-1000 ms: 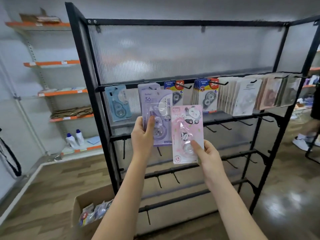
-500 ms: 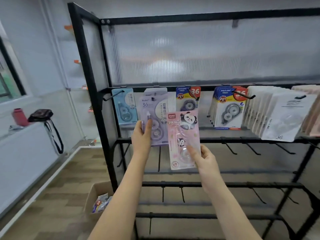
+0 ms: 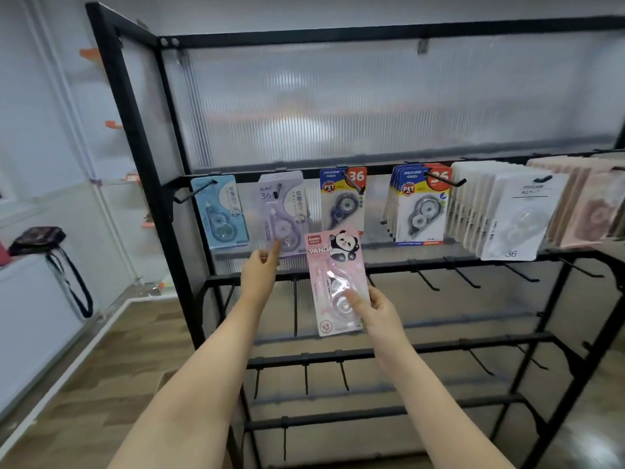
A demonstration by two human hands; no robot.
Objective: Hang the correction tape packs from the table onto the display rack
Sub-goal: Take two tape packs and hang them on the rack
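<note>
A black display rack [image 3: 145, 164] stands in front of me with correction tape packs along its top rail. A purple pack [image 3: 282, 211] hangs on the second hook from the left. My left hand [image 3: 258, 272] is just below it, index finger stretched up against its lower edge, no grip around it. My right hand [image 3: 375, 311] holds a pink panda pack [image 3: 333, 265] upright by its lower right corner, thumb on the clear blister. That pack is in front of the rack's second rail, below the top row.
On the top rail also hang a light blue pack [image 3: 220, 211], blue-and-yellow PET packs [image 3: 419, 208], white packs [image 3: 517, 214] and beige-pink packs [image 3: 592, 204]. Lower rails carry bare hooks [image 3: 426, 282]. A dark bag [image 3: 37, 236] lies on a ledge at left.
The purple pack has gone from my left hand's grip onto its hook, and that hand has dropped below it. The pink pack stays in my right hand. The view moved closer.
</note>
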